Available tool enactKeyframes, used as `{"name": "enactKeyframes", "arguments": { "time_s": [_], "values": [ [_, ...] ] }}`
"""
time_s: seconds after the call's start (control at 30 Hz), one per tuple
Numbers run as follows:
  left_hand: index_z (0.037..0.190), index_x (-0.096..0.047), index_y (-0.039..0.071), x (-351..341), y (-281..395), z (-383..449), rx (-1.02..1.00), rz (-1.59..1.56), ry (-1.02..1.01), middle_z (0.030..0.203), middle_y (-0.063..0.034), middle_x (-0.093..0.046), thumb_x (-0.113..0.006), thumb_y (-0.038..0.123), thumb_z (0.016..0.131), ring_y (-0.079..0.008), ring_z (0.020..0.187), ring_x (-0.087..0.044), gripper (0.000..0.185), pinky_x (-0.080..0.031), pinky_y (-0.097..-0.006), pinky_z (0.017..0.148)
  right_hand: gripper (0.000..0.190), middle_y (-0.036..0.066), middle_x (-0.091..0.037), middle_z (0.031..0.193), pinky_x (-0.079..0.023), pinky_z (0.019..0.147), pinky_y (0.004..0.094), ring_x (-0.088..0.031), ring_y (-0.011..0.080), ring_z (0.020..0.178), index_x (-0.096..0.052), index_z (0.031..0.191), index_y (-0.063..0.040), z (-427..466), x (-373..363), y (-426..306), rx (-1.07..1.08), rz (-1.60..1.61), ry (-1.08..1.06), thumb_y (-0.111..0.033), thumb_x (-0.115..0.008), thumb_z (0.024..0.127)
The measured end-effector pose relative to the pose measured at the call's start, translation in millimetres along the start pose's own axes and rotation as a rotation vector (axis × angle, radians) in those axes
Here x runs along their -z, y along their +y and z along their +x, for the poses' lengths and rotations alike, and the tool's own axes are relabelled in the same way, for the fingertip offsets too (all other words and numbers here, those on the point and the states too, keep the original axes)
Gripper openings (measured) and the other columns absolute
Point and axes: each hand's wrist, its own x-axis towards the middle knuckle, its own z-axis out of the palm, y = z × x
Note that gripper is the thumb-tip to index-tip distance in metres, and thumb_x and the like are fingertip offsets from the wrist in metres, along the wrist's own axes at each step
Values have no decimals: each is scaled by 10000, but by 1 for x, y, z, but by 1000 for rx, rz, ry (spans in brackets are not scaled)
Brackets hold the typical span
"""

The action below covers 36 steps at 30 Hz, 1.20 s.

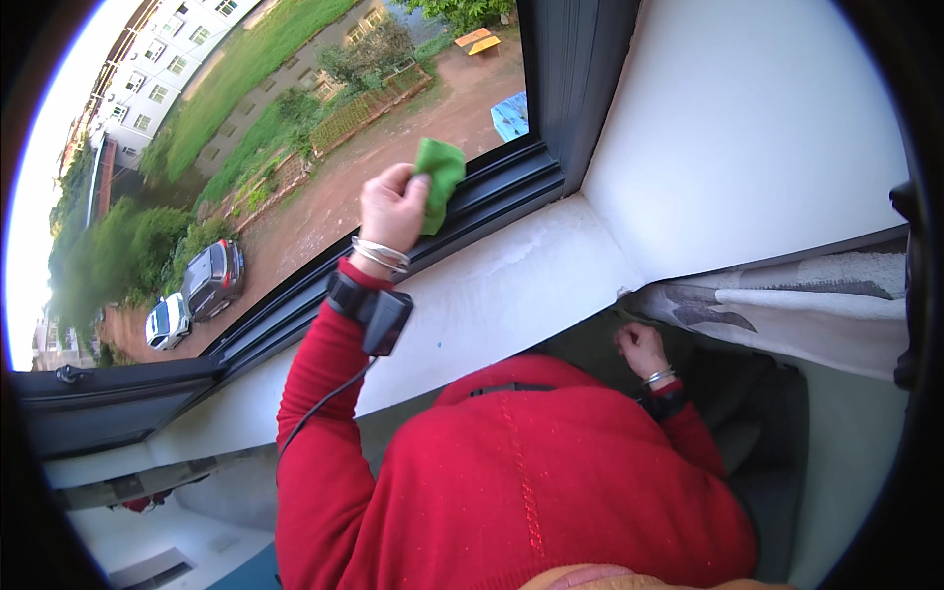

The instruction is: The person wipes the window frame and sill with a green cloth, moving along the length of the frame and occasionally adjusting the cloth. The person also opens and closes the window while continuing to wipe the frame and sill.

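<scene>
My left hand [394, 206] pinches a folded green cloth [440, 181] between thumb and fingers. The cloth's lower end lies against the dark window frame [501, 184], near the frame's corner. Past the cloth, the opening gives onto the outdoors; I cannot tell if glass fills it there. My right hand [640, 349] is low beside my body, beyond the edge of the white windowsill [509, 287] and close to a hanging curtain [796, 302]. Its fingers are curled in, and nothing shows in them.
A black device [387, 322] with a cable [324, 404] is strapped to my left wrist. A white wall [745, 133] rises on the right. An open window sash [118, 402] stands at far left. Outside, far below, are parked cars [212, 279] and a dirt road [354, 199].
</scene>
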Motion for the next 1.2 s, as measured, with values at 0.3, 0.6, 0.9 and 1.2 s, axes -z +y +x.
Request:
{"name": "enactKeyframes", "arguments": {
  "time_s": [0.3, 0.6, 0.9, 1.2],
  "values": [
    [1016, -714, 6, 129, 37, 52, -130, 75, 408, 761, 27, -650, -693, 159, 919, -30, 631, -514, 182, -411, -215, 538, 218, 135, -694, 721, -515, 608, 375, -687, 266, 666, -715, 842, -30, 7, 2, -3, 37, -74, -49, -220, -610, 866],
    [1031, -669, 72, -61, 43, -13, -428, 578, -266, 860, -123, -580, -628, 69, 839, -323, 799, -610, 196, -495, -417, 688, 235, 179, -674, 722, -512, 621, 414, -678, 329, 679, -708, 850, -25, 15, 5, -12, 109, -172, -8, -241, -617, 863],
    [852, -613, 33, -64, 50, -7, -362, 883, -553, 791, -146, -615, -578, 212, 917, -336, 765, -642, 194, -510, -457, 656, 229, 171, -679, 722, -509, 621, 410, -679, 324, 677, -719, 851, -39, 3, 2, -10, 78, -115, -19, -246, -622, 863],
    [809, -675, -19, 25, -6, -8, -125, 547, -115, 748, -198, -675, -587, 248, 935, -345, 683, -663, 308, -523, -439, 661, 241, 163, -679, 714, -515, 625, 414, -678, 329, 672, -708, 832, -31, -14, 12, -5, 52, -128, 11, -252, -623, 874]
  ]
}}
